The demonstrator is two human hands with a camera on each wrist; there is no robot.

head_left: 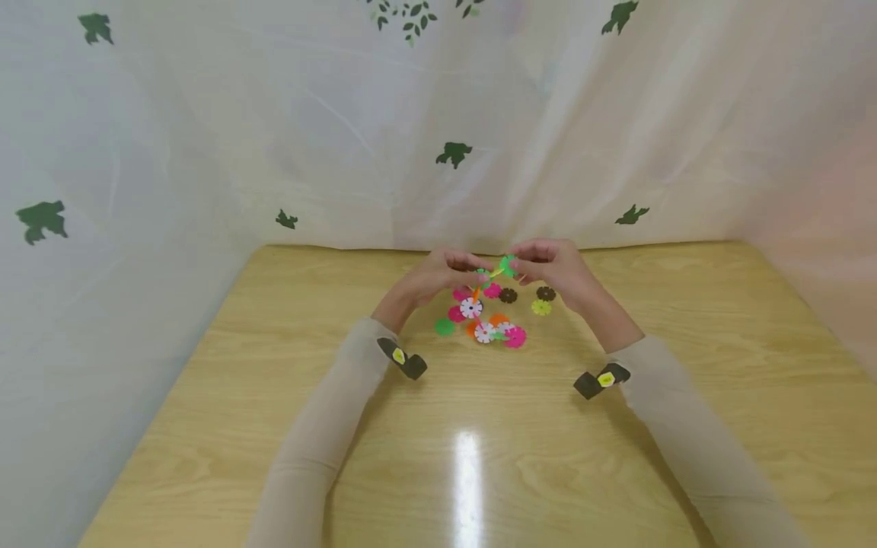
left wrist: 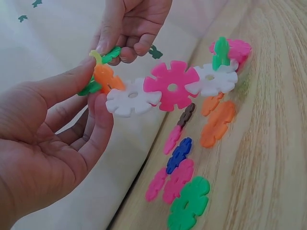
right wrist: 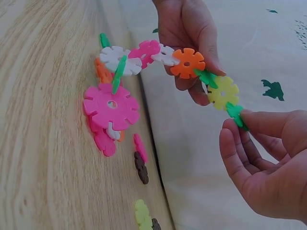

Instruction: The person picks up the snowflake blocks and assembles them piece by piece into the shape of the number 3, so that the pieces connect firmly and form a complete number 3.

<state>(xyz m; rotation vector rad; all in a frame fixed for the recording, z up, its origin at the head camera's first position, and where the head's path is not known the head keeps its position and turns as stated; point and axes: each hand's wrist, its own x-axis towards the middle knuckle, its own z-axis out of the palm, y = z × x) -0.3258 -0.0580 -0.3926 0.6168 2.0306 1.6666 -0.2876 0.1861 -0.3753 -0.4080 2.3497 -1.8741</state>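
My left hand (head_left: pixel 433 278) pinches a chain of interlocked plastic snowflake discs close to its upper end, by a green disc (right wrist: pixel 205 77) between an orange disc (right wrist: pixel 187 63) and a yellow disc (right wrist: pixel 223 92). Between thumb and fingertips, my right hand (head_left: pixel 563 272) holds the green end disc (right wrist: pixel 234 115), which meets the yellow one's edge. From the orange disc the chain runs down through a white disc (left wrist: pixel 132 97), a pink disc (left wrist: pixel 171 87) and another white disc (left wrist: pixel 212 80). A green disc (left wrist: pixel 221 53) stands upright in that last white one, beside a pink disc (right wrist: pixel 111 106).
Loose discs lie on the wooden table (head_left: pixel 473 396) under the chain: a green one (head_left: pixel 444 326), a yellow one (head_left: pixel 541 307), brown ones (head_left: pixel 546 293), a blue one (left wrist: pixel 179 155), and several pink and orange ones. A pale curtain (head_left: pixel 356 152) hangs behind the table's far edge.
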